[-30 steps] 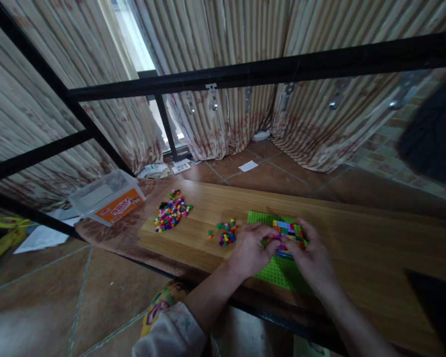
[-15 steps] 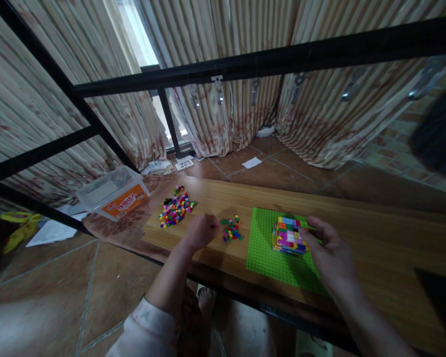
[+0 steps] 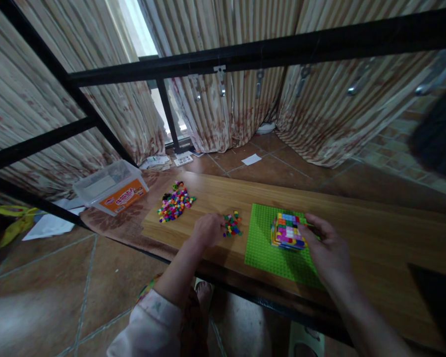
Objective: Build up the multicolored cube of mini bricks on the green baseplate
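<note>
A green studded baseplate [image 3: 267, 253] lies on the wooden board. On it stands a many-coloured block of small bricks [image 3: 287, 231]. My right hand [image 3: 325, 248] rests at the block's right side, fingers curled against it. My left hand [image 3: 207, 229] lies on the board just left of a small heap of loose bricks [image 3: 232, 224], fingers bent toward them; whether it grips one is hidden. A larger heap of coloured bricks [image 3: 175, 202] sits farther left.
A clear plastic box with an orange label [image 3: 111, 187] stands at the table's left end. A black metal frame [image 3: 245, 54] crosses overhead. Curtains hang behind, papers lie on the tiled floor, and a dark object [image 3: 436, 131] is at the right edge.
My left hand left the brick block and went left to the small heap of loose bricks. My right hand stayed beside the block.
</note>
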Available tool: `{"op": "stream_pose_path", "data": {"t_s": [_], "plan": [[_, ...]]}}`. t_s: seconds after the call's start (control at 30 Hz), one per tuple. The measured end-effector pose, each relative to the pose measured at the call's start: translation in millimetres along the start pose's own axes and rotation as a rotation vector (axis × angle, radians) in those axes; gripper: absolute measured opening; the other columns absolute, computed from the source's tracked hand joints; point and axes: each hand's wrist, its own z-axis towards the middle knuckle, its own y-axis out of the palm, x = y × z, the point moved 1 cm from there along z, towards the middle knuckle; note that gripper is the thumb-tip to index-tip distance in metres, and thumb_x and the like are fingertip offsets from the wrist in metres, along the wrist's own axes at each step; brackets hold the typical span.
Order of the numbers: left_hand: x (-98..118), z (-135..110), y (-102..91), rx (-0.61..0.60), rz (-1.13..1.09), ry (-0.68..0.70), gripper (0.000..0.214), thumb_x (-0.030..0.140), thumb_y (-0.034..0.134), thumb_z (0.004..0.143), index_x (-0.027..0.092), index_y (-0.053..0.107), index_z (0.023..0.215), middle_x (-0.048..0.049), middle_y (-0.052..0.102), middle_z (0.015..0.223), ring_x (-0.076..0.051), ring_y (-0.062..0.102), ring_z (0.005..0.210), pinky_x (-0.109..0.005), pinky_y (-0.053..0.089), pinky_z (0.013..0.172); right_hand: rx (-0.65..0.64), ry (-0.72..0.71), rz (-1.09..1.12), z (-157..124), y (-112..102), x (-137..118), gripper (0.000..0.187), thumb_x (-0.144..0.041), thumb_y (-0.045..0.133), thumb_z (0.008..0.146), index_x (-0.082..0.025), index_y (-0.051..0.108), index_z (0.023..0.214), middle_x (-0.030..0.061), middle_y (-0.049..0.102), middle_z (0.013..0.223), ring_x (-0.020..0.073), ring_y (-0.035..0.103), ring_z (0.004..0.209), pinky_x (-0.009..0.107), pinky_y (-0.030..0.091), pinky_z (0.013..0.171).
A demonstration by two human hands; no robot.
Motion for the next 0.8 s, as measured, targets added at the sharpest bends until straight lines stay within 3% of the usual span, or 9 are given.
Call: {"op": "stream_pose_path", "data": {"t_s": [0.43, 0.8], "plan": [[23.0, -3.4, 0.2, -0.022, 0.21, -0.115, 0.028, 0.012, 0.039, 0.092, 0.012, 0.064, 0.104, -0.0159, 0.072, 0.095, -0.027, 0.07, 0.096, -0.033, 0.052, 0.079, 0.013, -0.006, 0.169, 0.1, 3.0, -6.6, 0.045, -0.052, 0.07, 0.073, -0.02, 0.07, 0.105, 0.0073, 0.074, 0.087, 0.0223, 0.068, 0.076, 0.037, 0.054, 0.069], [13.0, 1.8, 4.2, 0.013, 0.235, -0.13, 0.025, 0.015, 0.04, 0.092, 0.015, 0.064, 0.097, -0.0129, 0.071, 0.098, -0.027, 0.069, 0.094, -0.033, 0.051, 0.076, 0.008, -0.006, 0.226, 1.2, 4.3, -2.4, 0.041, -0.051, 0.071, 0.073, -0.02, 0.071, 0.099, 0.0075, 0.073, 0.088, 0.0215, 0.067, 0.074, 0.036, 0.055, 0.067]]}}
